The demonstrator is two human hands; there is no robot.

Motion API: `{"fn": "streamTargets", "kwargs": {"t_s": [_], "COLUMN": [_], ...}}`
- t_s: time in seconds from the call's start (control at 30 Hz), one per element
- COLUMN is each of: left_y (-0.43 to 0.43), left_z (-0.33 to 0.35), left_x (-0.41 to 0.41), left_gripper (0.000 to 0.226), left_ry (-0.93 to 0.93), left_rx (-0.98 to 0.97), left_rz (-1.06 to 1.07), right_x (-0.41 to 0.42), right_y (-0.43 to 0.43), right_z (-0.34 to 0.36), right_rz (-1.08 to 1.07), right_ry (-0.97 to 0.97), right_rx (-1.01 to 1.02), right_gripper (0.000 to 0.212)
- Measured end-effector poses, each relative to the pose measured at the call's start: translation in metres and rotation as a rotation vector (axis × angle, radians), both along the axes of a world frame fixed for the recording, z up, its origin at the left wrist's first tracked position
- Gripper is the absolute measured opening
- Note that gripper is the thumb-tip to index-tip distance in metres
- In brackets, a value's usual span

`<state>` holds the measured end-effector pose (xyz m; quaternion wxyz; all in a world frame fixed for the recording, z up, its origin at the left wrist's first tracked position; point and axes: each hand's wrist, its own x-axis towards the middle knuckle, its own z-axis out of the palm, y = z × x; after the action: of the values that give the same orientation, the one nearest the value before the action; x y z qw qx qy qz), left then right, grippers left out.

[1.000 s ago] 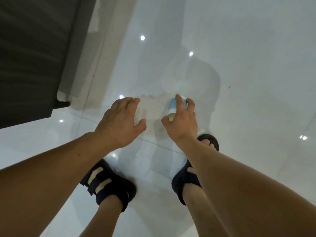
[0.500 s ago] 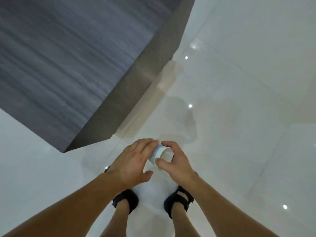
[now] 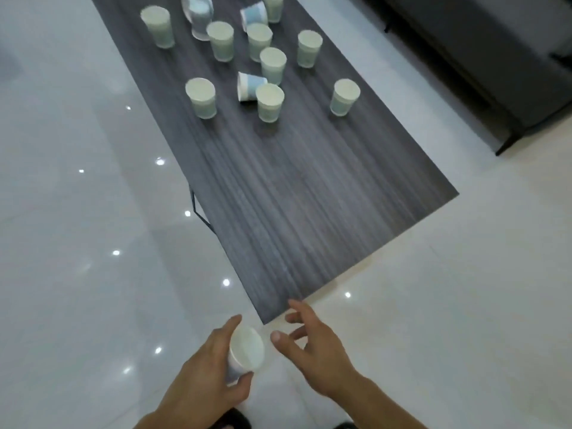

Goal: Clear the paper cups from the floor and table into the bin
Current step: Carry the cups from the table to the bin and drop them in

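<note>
Held cup (image 3: 247, 351) rim-up, left hand (image 3: 201, 382) fingers curled round | spread right hand (image 3: 315, 354) fingers, empty | faced counter (image 3: 309, 212) cups (image 3: 270, 102) ahead, nearer right.

My left hand (image 3: 202, 380) grips a matt paper cup (image 3: 247, 351); more paper cups (image 3: 200, 97) stand on a matt, grey wood-grain table (image 3: 303, 212) above glossy white floor tiles (image 3: 77, 274)

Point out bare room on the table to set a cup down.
Near half of the table is bare, from the nearest upright cup down to the corner by the right hand. Far end is crowded, tipped cup included.
</note>
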<state>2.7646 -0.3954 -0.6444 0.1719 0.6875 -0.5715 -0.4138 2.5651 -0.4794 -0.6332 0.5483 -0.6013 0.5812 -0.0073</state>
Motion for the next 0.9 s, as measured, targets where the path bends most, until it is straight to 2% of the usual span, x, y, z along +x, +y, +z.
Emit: {"fn": "streamTargets", "kwargs": {"t_s": [0.13, 0.33, 0.63, 0.9], "left_y": [-0.023, -0.091, -0.218, -0.324], "left_z": [0.020, 0.047, 0.065, 0.036], "left_x": [0.059, 0.134, 0.217, 0.256], "left_gripper": [0.084, 0.084, 0.084, 0.085], "left_ry": [0.005, -0.024, -0.023, -0.013], "left_rx": [-0.016, -0.057, -0.133, -0.125], "left_rz": [0.153, 0.300, 0.335, 0.377], "right_x": [0.060, 0.129, 0.175, 0.209], "right_y": [-0.037, -0.097, -0.247, -0.398], "right_z": [0.018, 0.034, 0.035, 0.012], "right_rz": [-0.008, 0.103, 0.078, -0.002], "right_ry": [0.064, 0.199, 0.408, 0.522], "right_rx": [-0.132, -0.267, -0.452, -0.638], "right_gripper": [0.099, 0.085, 0.082, 0.088]}}
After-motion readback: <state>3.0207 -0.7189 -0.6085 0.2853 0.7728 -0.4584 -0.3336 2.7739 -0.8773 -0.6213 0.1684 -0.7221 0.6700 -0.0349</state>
